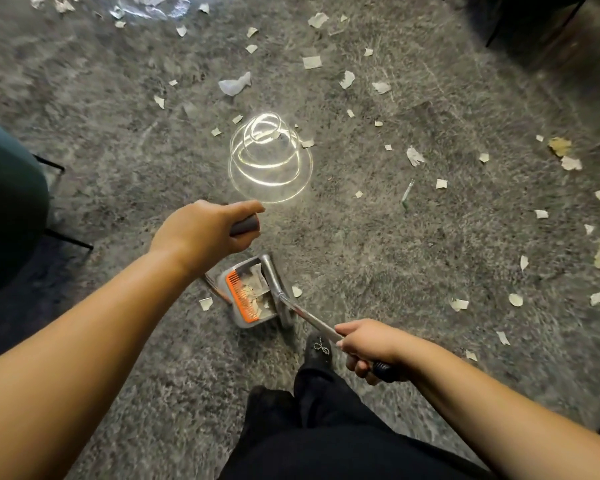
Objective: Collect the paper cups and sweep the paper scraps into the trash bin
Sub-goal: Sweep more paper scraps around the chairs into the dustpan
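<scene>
Your left hand (201,230), centre-left of the frame, is curled tight round a dark grey handle grip (245,225); what that handle belongs to is hidden under your hand. Your right hand (368,348), lower right of centre, grips a metal pole (305,315) with a black ribbed grip at its near end. The pole runs up-left to the dustpan (253,294).

The dustpan stands on the floor (118,168) at lower centre, just ahead of your black shoe (319,351). Orange comb teeth (241,297) line its left edge. A few paper scraps already lie inside it.

Paper scraps (234,85) are scattered across the grey speckled floor, thickest in the upper half and down the right side. One lies just left of the dustpan, one just right of it. A brownish scrap (560,145) sits at right. No paper cup can be made out.

A bright looping light reflection (269,157) glares on the floor at centre. A dark chair (11,202) stands at the left edge; black chair legs (499,26) show upper right.
</scene>
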Demonstrator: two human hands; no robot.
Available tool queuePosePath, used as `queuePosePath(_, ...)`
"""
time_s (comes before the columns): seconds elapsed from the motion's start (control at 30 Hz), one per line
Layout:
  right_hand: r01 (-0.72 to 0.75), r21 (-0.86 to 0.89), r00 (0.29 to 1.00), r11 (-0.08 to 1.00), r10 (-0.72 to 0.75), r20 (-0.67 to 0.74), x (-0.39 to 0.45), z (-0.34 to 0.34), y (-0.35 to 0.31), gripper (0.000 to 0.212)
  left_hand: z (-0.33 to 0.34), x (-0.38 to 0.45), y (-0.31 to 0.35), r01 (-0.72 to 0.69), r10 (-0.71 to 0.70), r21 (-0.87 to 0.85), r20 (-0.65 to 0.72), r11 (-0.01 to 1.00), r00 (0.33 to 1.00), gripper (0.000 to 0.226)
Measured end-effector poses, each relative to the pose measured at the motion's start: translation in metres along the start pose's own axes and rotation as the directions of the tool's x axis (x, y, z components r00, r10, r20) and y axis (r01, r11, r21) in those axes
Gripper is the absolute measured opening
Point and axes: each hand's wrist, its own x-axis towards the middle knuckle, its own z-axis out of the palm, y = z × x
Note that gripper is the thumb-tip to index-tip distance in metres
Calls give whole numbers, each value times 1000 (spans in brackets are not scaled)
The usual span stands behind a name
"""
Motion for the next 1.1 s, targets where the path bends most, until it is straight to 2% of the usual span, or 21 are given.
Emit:
queuePosePath(0.13, 10, 44, 1000, 999, -11, 16, -15, 21, 0, 29, -4, -36, -5, -16, 15, -35, -21, 999, 1000, 42)
queuePosePath(0.3, 20, 82, 1000, 996, -19, -17, -31, 43, 4, 33, -14, -83, -26, 69, -73, -82, -45, 994, 996, 46)
queuePosePath(0.6, 69, 156, 985, 985, -42, -167, -39, 58, 26, 25, -27, -120, -42, 34, -33, -109, 13, 993, 999, 45)
queuePosePath(0.77, 70, 98, 966, 993, -43, -255, -28, 52, 25, 24, -20, -125, -42, 45, -40, -116, 45, 992, 998, 45)
queuePosePath(0.87, 41, 57, 955, 998, -22, -295, -14, 46, 21, 29, -11, -128, -36, -10, 11, -98, 12, 995, 1000, 44)
queuePosePath(1.0, -17, -27, 959, 1000, 8, -284, 0, 46, 16, 27, -6, -126, -27, -66, 65, -65, -28, 996, 998, 42)
queuePosePath(1.1, -20, -74, 978, 997, 4, -210, 6, 53, 11, 24, -7, -126, -27, -80, 77, -34, -83, 996, 994, 41)
